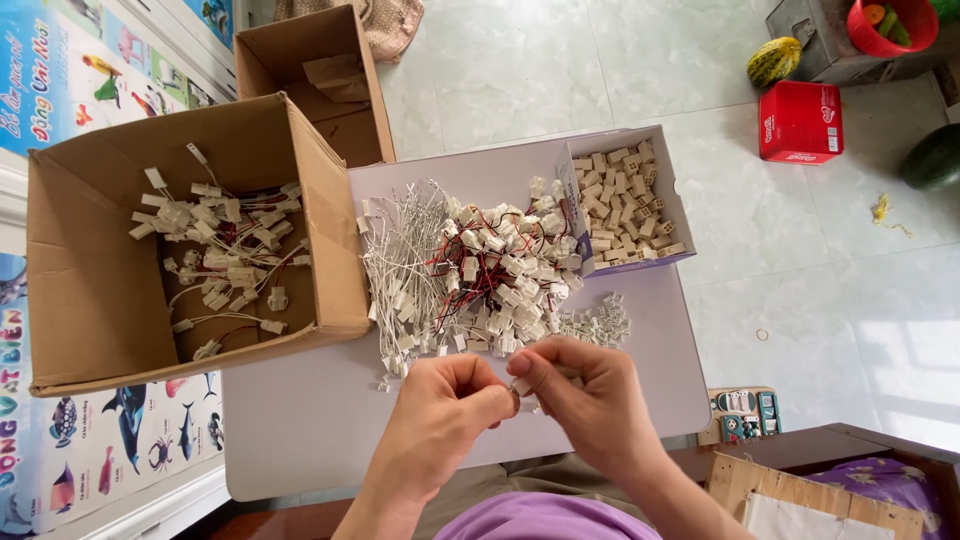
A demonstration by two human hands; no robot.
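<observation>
Both hands meet over the near edge of the white table — the left hand and right hand pinch a small white connector between closed fingertips. Just beyond lies a heap of wired connectors. Farther off sit a small box of loose housings and a cardboard box holding finished pieces.

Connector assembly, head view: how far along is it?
Done: a modest batch of wired connectors lies in the large cardboard box. In hand: the left hand and right hand pinch one small connector piece between them. Left: a big pile of wired pieces on the board, plus a small box of beige housings.
</observation>
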